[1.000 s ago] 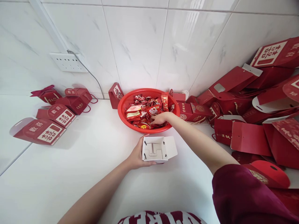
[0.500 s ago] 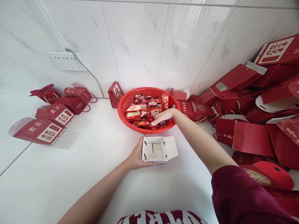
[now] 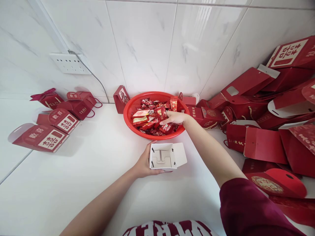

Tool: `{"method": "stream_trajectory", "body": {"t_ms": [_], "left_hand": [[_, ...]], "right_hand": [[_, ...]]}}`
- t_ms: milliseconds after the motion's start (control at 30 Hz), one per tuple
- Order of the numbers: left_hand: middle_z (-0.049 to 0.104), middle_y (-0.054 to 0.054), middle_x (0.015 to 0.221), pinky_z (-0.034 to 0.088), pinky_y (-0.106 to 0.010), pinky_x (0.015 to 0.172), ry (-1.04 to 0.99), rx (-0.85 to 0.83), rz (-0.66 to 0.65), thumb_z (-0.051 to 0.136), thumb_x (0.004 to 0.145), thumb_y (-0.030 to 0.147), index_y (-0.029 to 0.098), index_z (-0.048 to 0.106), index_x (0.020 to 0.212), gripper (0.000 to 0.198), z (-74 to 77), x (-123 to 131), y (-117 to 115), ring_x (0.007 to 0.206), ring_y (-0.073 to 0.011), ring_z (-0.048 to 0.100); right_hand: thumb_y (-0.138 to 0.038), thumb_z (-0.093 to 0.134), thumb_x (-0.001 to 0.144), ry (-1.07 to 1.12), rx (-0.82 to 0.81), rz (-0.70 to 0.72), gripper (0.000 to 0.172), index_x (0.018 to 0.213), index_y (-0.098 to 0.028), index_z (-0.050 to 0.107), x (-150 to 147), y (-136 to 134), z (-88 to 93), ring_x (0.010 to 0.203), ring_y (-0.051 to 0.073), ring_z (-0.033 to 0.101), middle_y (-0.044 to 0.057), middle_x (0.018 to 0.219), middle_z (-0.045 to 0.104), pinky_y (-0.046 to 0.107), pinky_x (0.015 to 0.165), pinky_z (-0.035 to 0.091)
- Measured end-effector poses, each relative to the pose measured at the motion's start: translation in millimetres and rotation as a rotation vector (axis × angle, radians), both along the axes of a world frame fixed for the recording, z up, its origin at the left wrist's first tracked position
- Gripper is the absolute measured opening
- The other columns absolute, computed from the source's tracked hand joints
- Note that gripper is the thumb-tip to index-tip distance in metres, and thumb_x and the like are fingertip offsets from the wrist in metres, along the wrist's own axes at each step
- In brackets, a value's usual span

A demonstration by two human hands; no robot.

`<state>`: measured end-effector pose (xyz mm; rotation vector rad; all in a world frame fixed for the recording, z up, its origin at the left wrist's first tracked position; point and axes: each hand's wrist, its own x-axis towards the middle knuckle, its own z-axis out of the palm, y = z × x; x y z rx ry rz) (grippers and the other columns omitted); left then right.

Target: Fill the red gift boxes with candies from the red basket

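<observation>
Right now, the left hand (image 3: 144, 163) grasps an open box (image 3: 161, 158), thumb and fingers on opposite sides, just in front of a red basket (image 3: 157, 137) on the table (image 3: 81, 177). Over the sweets (image 3: 147, 126) inside the basket, the right hand (image 3: 174, 117) has its fingers bent at a red packet (image 3: 161, 113); whether they grip it, I cannot tell.

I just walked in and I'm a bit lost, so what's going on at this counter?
A person's left hand holds an open, white-lined box in front of a red basket. The right hand is in the basket among small wrapped packets; whether it grips one is hard to tell. No packets show inside the box. Red boxes stand at left, with a larger pile at right.
</observation>
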<state>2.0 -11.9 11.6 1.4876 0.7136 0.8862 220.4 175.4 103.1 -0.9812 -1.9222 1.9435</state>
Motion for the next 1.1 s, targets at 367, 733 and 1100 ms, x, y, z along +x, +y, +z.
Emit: {"method": "stream_trajectory", "body": {"t_ms": [367,733,1100], "left_hand": [[0.046,-0.014,0.142,0.042,-0.057,0.107,-0.017,0.002,0.008,0.09,0.062,0.03,0.033,0.019,0.15,0.113,-1.7,1.3,0.2,0.132,-0.0369,0.047],[0.045,-0.015,0.141,0.04,-0.055,0.107,0.003,0.001,0.004,0.089,0.064,0.032,0.031,0.018,0.151,0.112,3.1,1.1,-0.1,0.131,-0.0356,0.046],[0.045,-0.015,0.141,0.041,-0.052,0.108,0.019,0.017,0.003,0.088,0.065,0.03,0.029,0.017,0.15,0.111,4.0,1.4,-0.3,0.132,-0.0352,0.046]], "right_hand": [[-0.026,0.087,0.063,0.158,0.124,-0.083,0.05,0.109,-0.017,0.069,-1.6,-0.3,0.7,0.081,0.016,0.07,0.004,0.108,0.072,0.03,0.077,0.061],[-0.023,0.072,0.083,0.242,0.092,-0.245,0.062,0.139,-0.027,0.047,-3.7,-1.0,-0.6,0.09,0.02,0.075,0.008,0.126,0.068,0.024,0.064,0.063],[-0.042,0.062,0.094,0.165,0.131,-0.347,0.029,0.11,-0.021,0.051,-8.1,1.9,-0.6,0.07,0.016,0.075,0.01,0.11,0.074,0.023,0.053,0.061]]}}
